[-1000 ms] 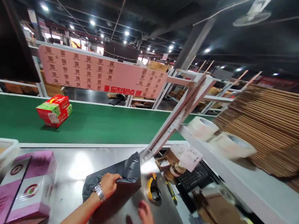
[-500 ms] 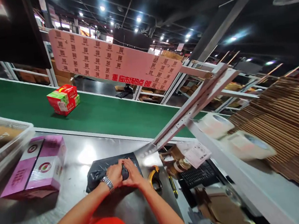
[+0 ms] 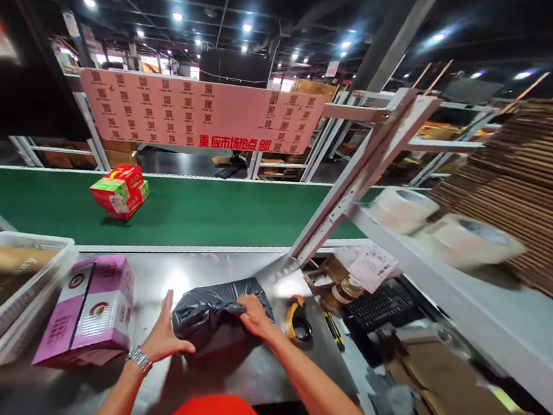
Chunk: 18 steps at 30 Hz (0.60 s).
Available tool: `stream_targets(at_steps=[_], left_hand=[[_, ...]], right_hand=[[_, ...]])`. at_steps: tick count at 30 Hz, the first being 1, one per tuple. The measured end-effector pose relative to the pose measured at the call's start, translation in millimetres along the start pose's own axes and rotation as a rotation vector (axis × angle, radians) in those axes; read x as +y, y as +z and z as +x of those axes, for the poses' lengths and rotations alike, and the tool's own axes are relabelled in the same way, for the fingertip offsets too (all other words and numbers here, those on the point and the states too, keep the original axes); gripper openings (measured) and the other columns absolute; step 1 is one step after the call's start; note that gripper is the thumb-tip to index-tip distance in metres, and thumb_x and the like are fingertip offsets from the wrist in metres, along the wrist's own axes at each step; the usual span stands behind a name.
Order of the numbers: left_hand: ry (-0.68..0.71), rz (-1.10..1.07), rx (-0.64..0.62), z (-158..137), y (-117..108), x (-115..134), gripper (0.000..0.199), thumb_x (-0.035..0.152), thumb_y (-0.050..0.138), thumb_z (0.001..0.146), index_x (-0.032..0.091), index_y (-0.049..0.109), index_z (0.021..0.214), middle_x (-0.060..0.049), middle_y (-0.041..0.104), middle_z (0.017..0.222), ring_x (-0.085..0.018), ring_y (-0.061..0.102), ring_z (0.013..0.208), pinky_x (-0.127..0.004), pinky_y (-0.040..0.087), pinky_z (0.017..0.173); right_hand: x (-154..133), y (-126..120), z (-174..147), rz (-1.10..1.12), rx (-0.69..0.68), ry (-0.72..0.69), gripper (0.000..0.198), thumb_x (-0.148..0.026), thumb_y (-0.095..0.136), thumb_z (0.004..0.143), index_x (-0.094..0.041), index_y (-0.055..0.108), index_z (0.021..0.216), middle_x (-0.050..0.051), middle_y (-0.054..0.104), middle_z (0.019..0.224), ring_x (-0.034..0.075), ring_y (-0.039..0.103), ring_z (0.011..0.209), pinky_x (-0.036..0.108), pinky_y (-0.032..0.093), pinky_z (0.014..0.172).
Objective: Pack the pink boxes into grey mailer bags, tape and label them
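A black plastic mailer bag [image 3: 199, 316], bulging and creased, lies on the metal table in front of me. My left hand [image 3: 165, 332], with a metal watch on its wrist, is open at the bag's left end, thumb and fingers spread apart. My right hand [image 3: 255, 315] grips the bag's plastic near its right side, the fingers closed on a fold. Just right of the bag stands a yellow and black tape dispenser [image 3: 298, 319]. To the left of my left hand is a purple and white carton [image 3: 91, 310].
A green conveyor belt [image 3: 199, 218] runs behind the table, carrying red and green boxes [image 3: 121, 191]. A white basket [image 3: 60, 244] stands at left. On the right are a utility knife [image 3: 334, 330], keyboard [image 3: 381, 305], tape rolls [image 3: 398, 209], a slanting metal post and stacked cardboard [image 3: 533, 189].
My left hand has left the middle of the bag and moved left, its fingers opening. My right hand stays on the plastic. The view has shifted slightly.
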<state>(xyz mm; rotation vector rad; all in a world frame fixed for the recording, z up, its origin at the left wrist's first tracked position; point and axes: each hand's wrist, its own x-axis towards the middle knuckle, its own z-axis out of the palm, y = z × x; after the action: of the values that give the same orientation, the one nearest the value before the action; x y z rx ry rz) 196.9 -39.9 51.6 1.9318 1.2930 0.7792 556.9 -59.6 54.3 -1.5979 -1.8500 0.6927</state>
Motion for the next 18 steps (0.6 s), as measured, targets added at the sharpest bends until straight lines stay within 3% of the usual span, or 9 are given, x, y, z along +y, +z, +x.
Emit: stream_targets(at_steps=[3,5,7,9,11,15,18], left_hand=[[0.231,0.042,-0.109,26,28,-2,0.186,0.069,0.108,0.048,0.025,-0.015,0.180,-0.034,0.002,0.187,-0.056,0.005,0.173,-0.080,0.024,0.135],[0.386,0.123,-0.207,42,47,11,0.174,0.077,0.103,0.049,0.023,0.006,0.182,-0.032,0.013,0.187,-0.058,0.008,0.172,-0.083,0.021,0.134],[0.482,0.208,-0.326,51,62,24,0.149,0.078,0.100,0.053,0.020,0.036,0.175,-0.028,0.034,0.182,-0.057,0.019,0.171,-0.084,0.017,0.135],[0.507,0.264,-0.396,54,71,33,0.124,0.071,0.101,0.057,0.018,0.056,0.159,-0.025,0.049,0.175,-0.054,0.030,0.169,-0.082,0.015,0.137],[0.498,0.281,-0.409,53,74,36,0.102,0.061,0.101,0.062,0.017,0.064,0.147,-0.022,0.054,0.172,-0.049,0.038,0.167,-0.079,0.016,0.139],[0.481,0.263,-0.388,49,70,40,0.067,0.042,0.087,0.082,0.017,0.066,0.141,-0.020,0.057,0.170,-0.041,0.043,0.165,-0.070,0.023,0.141],[0.446,0.286,-0.400,46,68,46,0.059,0.025,0.078,0.085,0.016,0.065,0.143,-0.019,0.056,0.171,-0.037,0.043,0.166,-0.066,0.024,0.142]], right_hand=[[-13,1,-17,-0.086,-0.041,0.057,0.024,-0.017,0.060,0.076,-0.020,0.075,0.095,0.011,0.078,0.103,0.030,0.066,0.106,0.048,0.041,0.109],[-25,2,-33,-0.151,-0.074,0.090,0.015,-0.022,0.060,0.084,-0.020,0.074,0.090,0.010,0.079,0.098,0.030,0.068,0.101,0.045,0.042,0.104],[-39,2,-48,-0.268,-0.126,0.125,0.013,-0.025,0.061,0.088,-0.021,0.074,0.091,0.011,0.081,0.101,0.030,0.070,0.104,0.043,0.042,0.103],[-52,2,-59,-0.395,-0.190,0.155,0.016,-0.026,0.062,0.090,-0.021,0.075,0.098,0.011,0.082,0.107,0.030,0.071,0.108,0.042,0.043,0.104],[-62,2,-65,-0.471,-0.233,0.181,0.018,-0.026,0.062,0.091,-0.020,0.075,0.102,0.012,0.082,0.110,0.029,0.071,0.109,0.042,0.043,0.105],[-66,0,-65,-0.530,-0.217,0.149,0.024,-0.023,0.062,0.089,-0.019,0.075,0.108,0.013,0.080,0.111,0.030,0.069,0.110,0.045,0.045,0.103],[-58,0,-61,-0.535,-0.078,-0.035,0.027,-0.018,0.066,0.078,-0.019,0.074,0.104,0.016,0.074,0.132,0.034,0.063,0.125,0.051,0.045,0.110]])
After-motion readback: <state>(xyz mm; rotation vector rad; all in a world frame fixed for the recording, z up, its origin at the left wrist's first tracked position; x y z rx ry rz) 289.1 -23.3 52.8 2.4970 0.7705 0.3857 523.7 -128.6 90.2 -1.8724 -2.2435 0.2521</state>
